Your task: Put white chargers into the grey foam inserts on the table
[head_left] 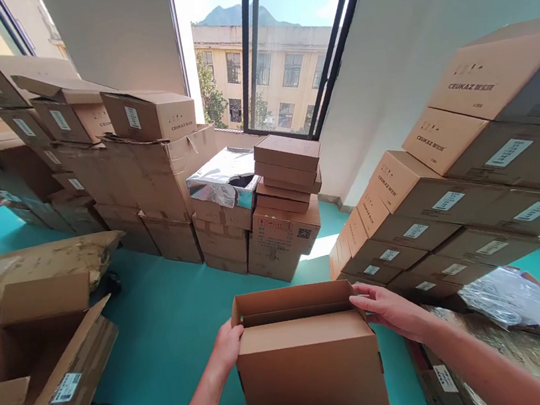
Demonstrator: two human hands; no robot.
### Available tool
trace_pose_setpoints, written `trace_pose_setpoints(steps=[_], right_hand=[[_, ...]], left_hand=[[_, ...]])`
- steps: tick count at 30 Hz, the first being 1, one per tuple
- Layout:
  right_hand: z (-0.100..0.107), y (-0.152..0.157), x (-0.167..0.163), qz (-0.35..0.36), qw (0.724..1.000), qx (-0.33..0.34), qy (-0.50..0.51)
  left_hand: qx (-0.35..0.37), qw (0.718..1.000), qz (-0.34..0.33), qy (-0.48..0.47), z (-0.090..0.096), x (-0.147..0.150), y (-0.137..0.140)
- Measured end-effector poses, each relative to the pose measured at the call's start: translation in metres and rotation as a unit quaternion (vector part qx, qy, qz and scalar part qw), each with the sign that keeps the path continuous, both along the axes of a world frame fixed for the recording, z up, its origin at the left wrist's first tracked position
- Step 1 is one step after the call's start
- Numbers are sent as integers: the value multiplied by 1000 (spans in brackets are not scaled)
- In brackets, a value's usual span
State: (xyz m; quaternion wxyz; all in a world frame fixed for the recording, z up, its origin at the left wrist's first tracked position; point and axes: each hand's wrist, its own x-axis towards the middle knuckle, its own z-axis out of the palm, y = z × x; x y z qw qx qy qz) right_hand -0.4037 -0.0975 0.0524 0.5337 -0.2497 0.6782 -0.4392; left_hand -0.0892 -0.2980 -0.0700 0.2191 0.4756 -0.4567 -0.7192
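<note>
A brown cardboard box (313, 384) is low in front of me, its top flap raised at the far edge with a narrow gap below it. At the box's upper left edge, my left hand (227, 348) is closed, with its fingertips at the corner. My right hand (385, 307) pinches the upper right corner of the raised flap between thumb and fingers. The underside of the box and part of its interior are hidden from me.
An open carton (89, 382) stands on the left beside a long wrapped package (37, 262). Cartons (160, 171) are piled along the window wall, near a stack of flat boxes (288, 153). Labelled cartons (450, 197) rise at right, above plastic-wrapped packages (513, 329). The floor (176, 323) is turquoise.
</note>
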Motion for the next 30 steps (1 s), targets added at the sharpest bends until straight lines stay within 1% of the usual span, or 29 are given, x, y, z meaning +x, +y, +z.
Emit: trace_pose_setpoints(steps=[5, 6, 9, 13, 16, 18, 20, 22, 26, 30], right_hand=[[-11, 1, -6, 34, 998, 15, 48], [-13, 0, -7, 30, 998, 16, 61], [-17, -1, -8, -10, 996, 27, 85], [-17, -1, -9, -34, 997, 36, 65], [-21, 1, -14, -23, 999, 42, 21], [-28, 3, -19, -25, 998, 51, 8], [-36, 3, -23, -38, 997, 63, 15], [-43, 3, -27, -38, 997, 60, 13], [-51, 1, -30, -20, 999, 30, -20], [-55, -2, -29, -20, 999, 25, -27]], left_hand=[[-67, 996, -50, -12, -4, -6, -9], [-77, 995, -55, -13, -4, -7, -10], [-98, 994, -55, -7, 0, -9, -11], [-103, 992, -54, 37, 11, -9, -7], [-103, 992, -45, 65, 17, -9, -3], [-100, 992, -33, 74, 18, -7, -1], [-89, 992, -30, 86, 20, -5, 0], [-64, 992, -45, 103, 22, 0, 0], [0, 987, -94, 129, 34, 11, -3], [19, 988, -93, 125, 44, 18, -5]])
